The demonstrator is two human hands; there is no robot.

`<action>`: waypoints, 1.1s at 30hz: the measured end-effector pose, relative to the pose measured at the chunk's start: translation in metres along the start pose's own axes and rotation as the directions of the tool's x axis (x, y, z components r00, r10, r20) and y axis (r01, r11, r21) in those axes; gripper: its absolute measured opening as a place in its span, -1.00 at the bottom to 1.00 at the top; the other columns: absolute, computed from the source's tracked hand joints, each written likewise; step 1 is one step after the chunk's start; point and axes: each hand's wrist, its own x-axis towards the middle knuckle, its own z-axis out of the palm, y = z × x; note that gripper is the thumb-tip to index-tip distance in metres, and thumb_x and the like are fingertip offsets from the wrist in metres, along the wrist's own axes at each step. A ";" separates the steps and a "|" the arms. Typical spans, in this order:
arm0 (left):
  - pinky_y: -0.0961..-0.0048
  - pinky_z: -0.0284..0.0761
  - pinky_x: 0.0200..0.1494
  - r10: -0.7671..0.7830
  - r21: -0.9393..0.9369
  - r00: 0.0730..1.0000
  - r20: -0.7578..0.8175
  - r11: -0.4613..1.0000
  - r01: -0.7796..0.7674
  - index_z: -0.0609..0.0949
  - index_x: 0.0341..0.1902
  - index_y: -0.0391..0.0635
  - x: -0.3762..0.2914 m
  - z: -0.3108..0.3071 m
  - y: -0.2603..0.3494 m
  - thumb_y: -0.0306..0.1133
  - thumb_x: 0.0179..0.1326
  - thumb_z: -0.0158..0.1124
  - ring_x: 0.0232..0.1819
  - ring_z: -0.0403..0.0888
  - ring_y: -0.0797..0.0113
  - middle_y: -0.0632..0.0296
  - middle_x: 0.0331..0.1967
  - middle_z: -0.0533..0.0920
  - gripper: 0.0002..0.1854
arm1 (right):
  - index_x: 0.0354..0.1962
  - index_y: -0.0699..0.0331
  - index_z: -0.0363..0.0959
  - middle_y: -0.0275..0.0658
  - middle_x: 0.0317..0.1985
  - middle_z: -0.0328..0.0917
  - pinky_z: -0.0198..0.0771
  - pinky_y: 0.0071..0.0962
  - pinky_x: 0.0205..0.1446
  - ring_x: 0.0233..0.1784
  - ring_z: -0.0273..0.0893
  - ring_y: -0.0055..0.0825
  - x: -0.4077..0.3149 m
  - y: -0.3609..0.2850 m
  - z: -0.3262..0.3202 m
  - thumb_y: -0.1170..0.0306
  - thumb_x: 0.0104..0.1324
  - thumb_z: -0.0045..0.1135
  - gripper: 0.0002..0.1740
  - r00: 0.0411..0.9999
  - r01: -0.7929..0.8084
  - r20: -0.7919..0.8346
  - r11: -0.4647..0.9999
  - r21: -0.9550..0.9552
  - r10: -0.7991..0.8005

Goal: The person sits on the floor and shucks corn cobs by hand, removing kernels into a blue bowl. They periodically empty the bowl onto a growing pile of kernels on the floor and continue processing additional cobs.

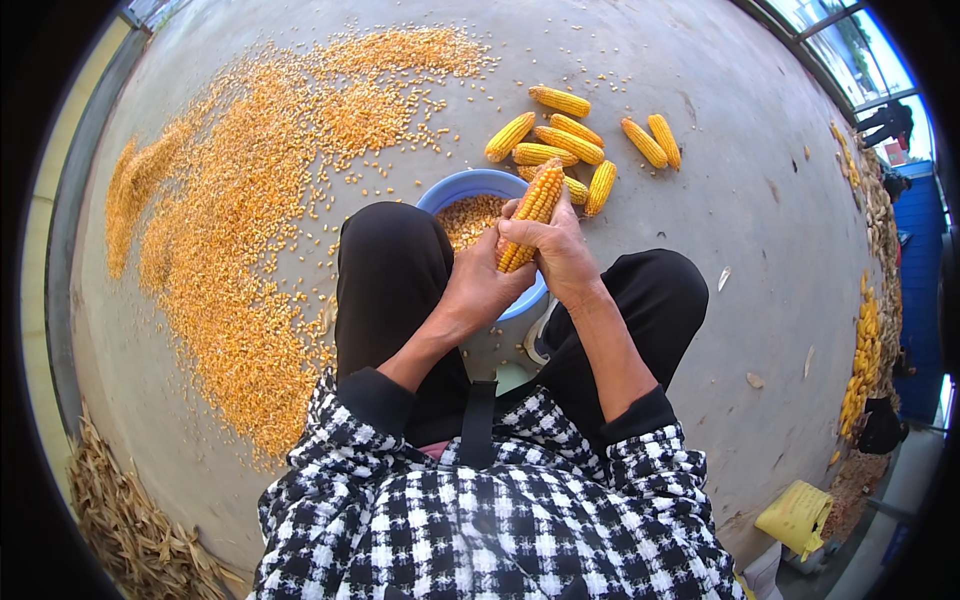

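A partly shelled ear of corn [534,210] is held tilted between my two hands, above a blue plastic basin [459,182]. My left hand [484,277] grips its lower end from the left. Around its right side wraps my right hand [559,244], the thumb lying across the kernels. Bare strips of cob show between some rows. Loose corn kernels [471,219] lie in the basin, which stands on the floor between my knees. Just beyond the basin is a group of several unshelled ears of corn [570,142], and two more ears [652,142] lie farther right.
Loose kernels [240,180] spread widely over the concrete floor [750,247] to the left. Dry husks [135,517] are heaped at the lower left. Along the right edge run a pile of ears [862,352], a blue panel [919,285] and a yellow sack [796,516].
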 end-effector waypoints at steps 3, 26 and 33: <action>0.24 0.56 -0.07 0.067 0.163 0.996 -0.058 0.985 -0.056 0.42 0.17 -0.29 -0.004 0.005 -0.001 -0.21 0.11 0.36 -0.11 0.68 -0.05 -0.20 -0.20 0.66 -0.39 | 0.19 0.25 0.01 -0.29 -0.22 0.36 0.51 -0.52 -0.12 -0.24 0.46 -0.57 0.001 0.011 0.003 0.62 0.06 0.29 -0.20 0.997 0.007 -0.080 0.999 -0.050 -0.011; 0.31 0.56 -0.12 -0.061 0.053 0.996 0.064 0.997 0.057 0.44 0.13 -0.31 -0.003 0.002 -0.010 -0.16 0.05 0.34 -0.23 0.70 0.12 -0.09 -0.28 0.67 -0.37 | -0.04 0.28 0.20 -0.22 -0.24 0.46 0.54 -0.47 -0.19 -0.26 0.57 -0.47 0.004 0.000 -0.007 0.52 0.17 0.29 -0.51 0.994 -0.084 -0.046 0.970 0.228 0.097; 0.29 0.55 -0.09 -0.081 0.257 0.996 0.027 0.964 0.071 0.42 0.20 -0.27 -0.008 0.013 -0.010 -0.15 0.04 0.33 -0.21 0.69 0.07 -0.09 -0.25 0.67 -0.33 | -0.21 0.23 0.23 -0.31 -0.44 0.43 0.45 -0.62 -0.49 -0.53 0.49 -0.59 0.010 0.017 -0.001 0.56 0.18 0.29 -0.64 0.975 0.029 -0.221 0.997 0.070 -0.012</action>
